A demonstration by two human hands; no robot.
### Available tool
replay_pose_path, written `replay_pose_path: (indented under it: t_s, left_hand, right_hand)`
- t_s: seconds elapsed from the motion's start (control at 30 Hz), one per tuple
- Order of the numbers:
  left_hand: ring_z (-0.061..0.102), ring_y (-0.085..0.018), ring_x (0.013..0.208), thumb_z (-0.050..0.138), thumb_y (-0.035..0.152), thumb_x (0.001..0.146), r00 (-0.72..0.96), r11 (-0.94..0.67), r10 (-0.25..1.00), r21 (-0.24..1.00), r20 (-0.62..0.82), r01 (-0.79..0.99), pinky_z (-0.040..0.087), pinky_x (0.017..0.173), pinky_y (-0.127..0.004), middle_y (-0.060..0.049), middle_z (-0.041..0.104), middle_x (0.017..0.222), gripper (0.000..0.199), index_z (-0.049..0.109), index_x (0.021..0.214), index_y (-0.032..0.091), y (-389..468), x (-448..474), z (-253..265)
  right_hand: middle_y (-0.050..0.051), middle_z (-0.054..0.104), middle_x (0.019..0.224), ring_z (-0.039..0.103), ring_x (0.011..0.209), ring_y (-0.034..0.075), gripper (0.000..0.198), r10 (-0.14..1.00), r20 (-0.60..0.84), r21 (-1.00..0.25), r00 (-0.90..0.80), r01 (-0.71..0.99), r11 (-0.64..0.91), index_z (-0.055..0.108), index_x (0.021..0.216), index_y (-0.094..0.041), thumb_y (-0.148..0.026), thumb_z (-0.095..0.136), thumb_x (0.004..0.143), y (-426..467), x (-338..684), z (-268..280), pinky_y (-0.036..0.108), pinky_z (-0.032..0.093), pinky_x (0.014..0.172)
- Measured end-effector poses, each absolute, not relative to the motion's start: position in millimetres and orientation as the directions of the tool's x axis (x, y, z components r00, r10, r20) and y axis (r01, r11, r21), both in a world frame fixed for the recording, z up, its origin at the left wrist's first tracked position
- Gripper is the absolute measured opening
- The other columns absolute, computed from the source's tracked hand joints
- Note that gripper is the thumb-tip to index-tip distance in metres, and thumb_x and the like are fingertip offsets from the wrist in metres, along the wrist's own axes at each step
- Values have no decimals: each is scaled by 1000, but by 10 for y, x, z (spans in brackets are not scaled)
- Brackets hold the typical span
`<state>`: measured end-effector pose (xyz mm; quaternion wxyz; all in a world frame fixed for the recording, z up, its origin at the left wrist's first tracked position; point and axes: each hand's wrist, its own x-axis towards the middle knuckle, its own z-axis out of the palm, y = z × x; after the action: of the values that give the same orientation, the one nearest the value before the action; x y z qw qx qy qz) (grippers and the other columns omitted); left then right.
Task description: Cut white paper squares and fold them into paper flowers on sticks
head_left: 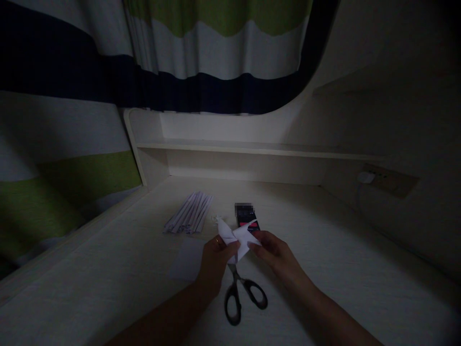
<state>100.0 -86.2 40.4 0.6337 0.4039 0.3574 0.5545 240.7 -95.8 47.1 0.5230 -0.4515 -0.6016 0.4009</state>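
Observation:
A folded piece of white paper [242,239] is held up between both hands above the desk. My left hand [216,257], with a ring on one finger, pinches its left side with the thumb on top. On the right edge of the paper, my right hand [272,250] grips with thumb and fingers. Two pointed flaps stick up from the paper. Beneath it lies a pair of black-handled scissors [240,288], handles spread toward me and the blades mostly hidden. A flat white sheet [185,259] rests left of my left hand, partly covered by it.
A bundle of rolled or folded paper strips [190,214] lies at the back left. Behind the hands is a phone [248,218] with its screen lit, and a small white object [216,218] beside it. A shelf [234,148] runs along the back; a plug [366,178] sits in the right wall socket.

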Motion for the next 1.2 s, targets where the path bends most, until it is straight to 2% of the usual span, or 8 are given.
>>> replay_pose_path:
  t_s: [0.1, 0.3, 0.4, 0.5, 0.57, 0.73, 1.0, 1.2]
  left_hand:
    - [57, -15, 59, 65, 24, 59, 156, 62, 988, 911, 3, -408, 44, 61, -28, -4, 63, 65, 19, 62, 72, 10, -855, 1003, 375]
    - [58, -16, 63, 62, 26, 62, 219, 79, 976, 938, -3, -336, 43, 59, -26, -4, 62, 65, 20, 61, 74, 10, -874, 989, 382]
    - [56, -14, 64, 64, 23, 60, 149, -10, 987, 944, 62, -329, 43, 60, -25, -1, 60, 69, 24, 55, 81, 13, -846, 968, 408]
    - [55, -13, 68, 67, 17, 54, 17, -156, 986, 950, 167, -271, 44, 59, -22, 0, 58, 77, 38, 49, 88, 17, -798, 938, 440]
    - [56, -13, 71, 69, 15, 52, 7, -208, 977, 952, 215, -222, 45, 59, -22, -1, 57, 85, 47, 47, 94, 19, -780, 920, 465]
    - [57, -12, 60, 68, 20, 55, 134, -82, 985, 977, 110, -199, 45, 53, -22, -1, 59, 79, 46, 48, 96, 17, -791, 904, 506]
    - [55, -10, 52, 69, 28, 56, 130, 37, 992, 965, -3, -258, 42, 43, -19, -1, 60, 68, 32, 53, 80, 14, -766, 908, 459]
    - [55, -10, 51, 69, 26, 55, 82, 48, 996, 961, -27, -271, 41, 42, -19, -1, 59, 67, 37, 52, 85, 14, -766, 921, 490]
  right_hand:
    - [4, 62, 76, 57, 71, 17, 18, 961, 262, -958, -93, 92, 270, 54, 81, -17, -31, 55, 70, -979, 2380, 464, 30, 44, 66]
    - [1, 58, 66, 54, 63, 15, 12, 955, 295, -926, -1, 245, 286, 55, 76, -17, -26, 51, 71, -988, 2389, 432, 28, 42, 61]
    - [-1, 54, 59, 51, 56, 14, 10, 960, 277, -941, 31, 210, 265, 54, 72, -16, -25, 51, 69, -954, 2407, 388, 26, 41, 55]
    - [-2, 53, 58, 50, 54, 13, 8, 963, 268, -944, 36, 207, 256, 54, 71, -17, -24, 52, 67, -946, 2413, 378, 25, 39, 52]
    - [-1, 55, 59, 51, 55, 13, 7, 961, 274, -940, 21, 219, 263, 55, 71, -17, -22, 52, 67, -959, 2408, 394, 24, 40, 53]
    - [0, 58, 64, 55, 61, 15, 7, 958, 285, -943, -14, 174, 283, 55, 72, -17, -22, 51, 69, -981, 2396, 434, 25, 42, 57]
    - [1, 61, 69, 56, 65, 15, 11, 958, 287, -958, -15, 21, 287, 55, 73, -17, -26, 57, 68, -952, 2415, 404, 27, 42, 62]
    - [-1, 58, 63, 54, 57, 13, 16, 972, 230, -973, -48, -20, 229, 54, 74, -17, -30, 60, 66, -910, 2403, 386, 26, 42, 56]
